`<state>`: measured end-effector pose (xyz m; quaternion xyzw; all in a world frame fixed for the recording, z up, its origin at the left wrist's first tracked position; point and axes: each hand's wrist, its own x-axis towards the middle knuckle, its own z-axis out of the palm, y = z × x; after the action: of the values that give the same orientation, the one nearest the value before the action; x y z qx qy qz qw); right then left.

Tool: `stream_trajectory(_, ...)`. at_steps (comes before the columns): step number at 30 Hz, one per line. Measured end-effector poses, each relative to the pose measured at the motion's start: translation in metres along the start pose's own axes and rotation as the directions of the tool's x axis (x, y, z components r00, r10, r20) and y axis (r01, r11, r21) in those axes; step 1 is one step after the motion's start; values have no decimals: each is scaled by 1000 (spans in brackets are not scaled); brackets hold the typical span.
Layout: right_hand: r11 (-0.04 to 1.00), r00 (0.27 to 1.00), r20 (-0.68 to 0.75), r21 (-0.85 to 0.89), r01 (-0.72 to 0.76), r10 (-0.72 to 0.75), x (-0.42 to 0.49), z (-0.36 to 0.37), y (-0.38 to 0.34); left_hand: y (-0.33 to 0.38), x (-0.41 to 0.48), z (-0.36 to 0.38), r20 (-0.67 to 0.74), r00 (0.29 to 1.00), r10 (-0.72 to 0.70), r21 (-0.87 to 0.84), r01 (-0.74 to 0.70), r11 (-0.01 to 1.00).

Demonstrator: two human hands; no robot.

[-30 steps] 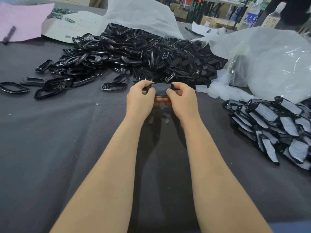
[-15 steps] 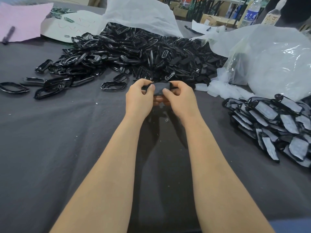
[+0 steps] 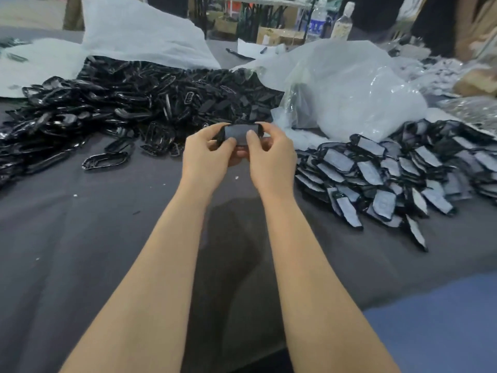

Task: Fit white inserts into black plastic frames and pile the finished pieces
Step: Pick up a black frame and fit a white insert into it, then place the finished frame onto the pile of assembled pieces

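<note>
Black plastic frame with a grey-white insert [image 3: 239, 133] sits raised above the counter, between our two hands and just in front of the big heap of parts. We hold it flat side toward us, long way across. Our left grip [image 3: 208, 154] is clamped on its left end, fingers curled behind and the thumb laid on the insert's lower edge. Our right grip [image 3: 271, 157] is clamped on the right end in the same way, its thumb [image 3: 251, 138] pressing the pale face near the middle. Whether the insert is fully seated, we cannot tell.

Behind the piece spreads a wide heap of glossy black empty frames [image 3: 129, 103], and a single loose black frame [image 3: 106, 160] lies apart from it, to the left of our left wrist. To our right lies the pile of finished black frames with white inserts [image 3: 390, 168], overlapping one another. Between the two piles a crumpled clear plastic bag [image 3: 349, 90] bulges up, with blurred pale pieces at its foot. A white plastic sheet [image 3: 139, 36] lies behind the heap. All of it rests on the counter covered in dark grey cloth [image 3: 80, 238]. Two clear plastic bottles [image 3: 317, 21] stand far back, and blue fabric [image 3: 435, 324] fills the lower right corner.
</note>
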<state>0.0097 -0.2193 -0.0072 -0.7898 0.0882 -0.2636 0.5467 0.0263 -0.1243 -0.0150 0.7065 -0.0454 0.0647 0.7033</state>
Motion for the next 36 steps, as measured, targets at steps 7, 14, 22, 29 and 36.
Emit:
stream_trajectory(7, 991, 972, -230, -107, -83, 57, 21, -85, 21, 17, -7, 96, 175, 983, 51, 179, -82, 980)
stream_trajectory(14, 963, 932, -357, -225, -146, 58, 19, -116, 48, 7, -17, 149, 167, 975, 145, 446, -206, 871)
stream_trajectory(22, 824, 933, -353, -507, -252, 68, 25, -116, 62, -11, -5, 159, 188, 979, 75, 517, -163, 840)
stream_trajectory(29, 845, 919, -393, -498, -196, -18, 25, -105, 50, -2, -4, 147, 161, 984, 79, 383, -136, 914)
stream_trajectory(36, 919, 985, -157, -393, 7, -74, 12, -20, 6, 12, 12, 58, -170, 982, 83, 100, -67, 993)
